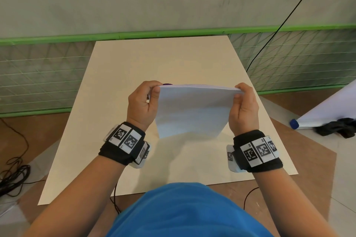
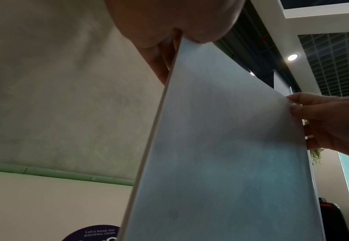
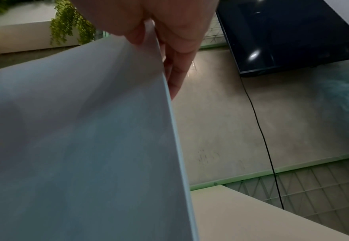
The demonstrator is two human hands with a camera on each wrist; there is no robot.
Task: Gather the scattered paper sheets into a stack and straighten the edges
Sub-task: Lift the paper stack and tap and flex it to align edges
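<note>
One stack of white paper sheets [image 1: 192,110], sheet count not legible, held upright above the middle of one cream board [image 1: 119,75], its lower edge at or just above the surface. Two hands: left hand [image 1: 143,102] pinches the upper left corner, right hand [image 1: 243,107] the upper right. Board bare around the stack on all sides; one black cable [image 1: 285,23] hangs beyond its far right corner.
</note>
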